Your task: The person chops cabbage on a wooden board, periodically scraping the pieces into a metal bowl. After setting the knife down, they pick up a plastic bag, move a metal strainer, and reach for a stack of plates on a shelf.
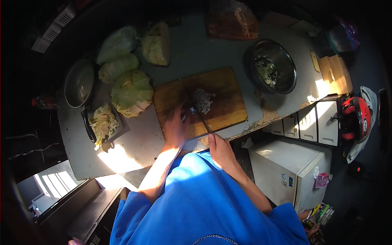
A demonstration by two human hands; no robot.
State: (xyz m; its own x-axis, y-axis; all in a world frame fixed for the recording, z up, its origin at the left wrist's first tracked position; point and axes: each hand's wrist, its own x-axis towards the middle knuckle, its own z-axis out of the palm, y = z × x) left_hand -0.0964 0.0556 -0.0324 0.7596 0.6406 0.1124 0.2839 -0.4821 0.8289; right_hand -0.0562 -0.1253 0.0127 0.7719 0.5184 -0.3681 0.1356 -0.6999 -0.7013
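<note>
A wooden cutting board (226,92) lies near the table's front edge, with a small pile of chopped white-green vegetable (203,101) on it. My left hand (176,127) is over the board's left part, its fingers smeared by motion and pointing towards the pile; small white bits lie by the fingertips. At the front edge of the board, my right hand (220,149) is closed with the thumb on top, around what looks like a knife handle. From it a thin dark knife blade (204,122), seen edge-on, runs towards the pile.
Cabbage heads (131,93) stand left of the board. Loose leaves (104,124) lie beside a dark-handled pan (79,83). A steel bowl (289,69) at right holds chopped greens. Beyond the front edge are a small white fridge (281,163), drawers (326,122) and a red helmet (355,116).
</note>
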